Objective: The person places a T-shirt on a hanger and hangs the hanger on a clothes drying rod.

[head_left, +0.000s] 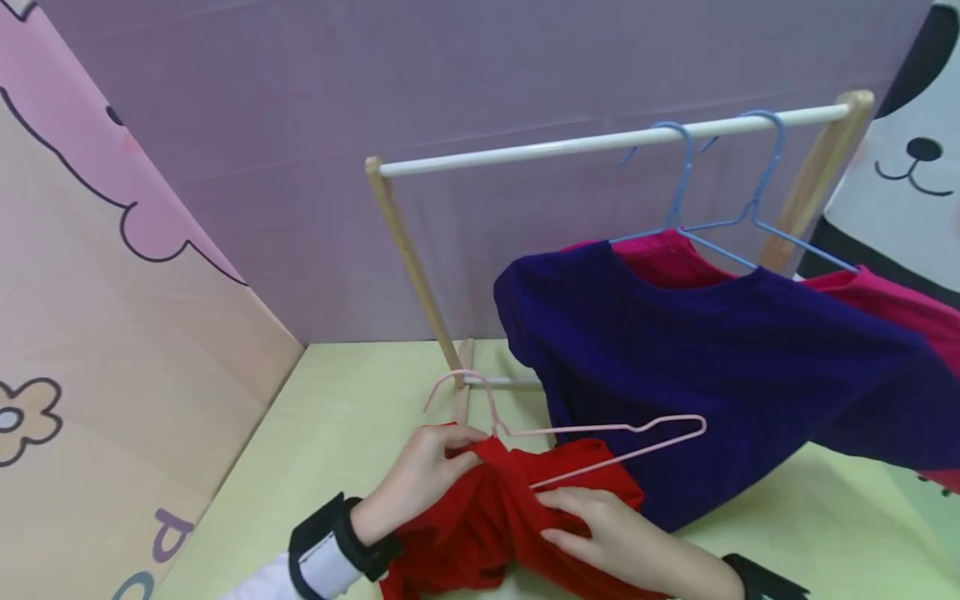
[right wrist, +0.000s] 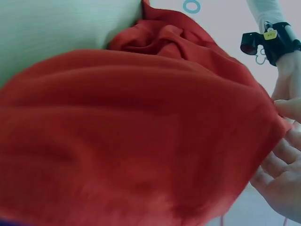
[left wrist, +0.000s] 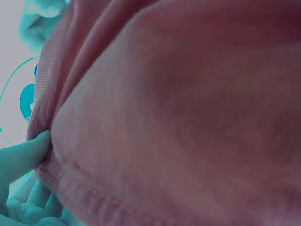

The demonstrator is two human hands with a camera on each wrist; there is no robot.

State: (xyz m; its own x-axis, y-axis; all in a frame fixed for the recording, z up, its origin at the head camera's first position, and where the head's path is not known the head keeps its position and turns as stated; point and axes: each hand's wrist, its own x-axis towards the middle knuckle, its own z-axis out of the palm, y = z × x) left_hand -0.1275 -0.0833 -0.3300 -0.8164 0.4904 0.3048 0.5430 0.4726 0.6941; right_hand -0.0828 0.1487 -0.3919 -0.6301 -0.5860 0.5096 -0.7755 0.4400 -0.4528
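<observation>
A red shirt [head_left: 480, 525] lies bunched in folds, with a pink hanger [head_left: 600, 428] partly inside it. The hanger's hook and right arm stick out above the cloth; its left side is covered. My left hand [head_left: 431, 467] pinches the shirt's edge just left of the hook. In the left wrist view, that thumb presses on the cloth beside a ribbed band [left wrist: 44, 89], with the other fingers behind. My right hand [head_left: 600, 533] grips the red fabric below the hanger's lower bar. Red cloth [right wrist: 141, 132] fills most of the right wrist view.
Behind stands a wooden rack with a white rail [head_left: 525, 153]. A dark blue shirt [head_left: 712, 358] and a crimson shirt [head_left: 900, 304] hang there on blue hangers [head_left: 768, 167]. The blue shirt drapes close behind the pink hanger. A printed panel [head_left: 150, 333] borders the pale green table [head_left: 337, 400] on the left.
</observation>
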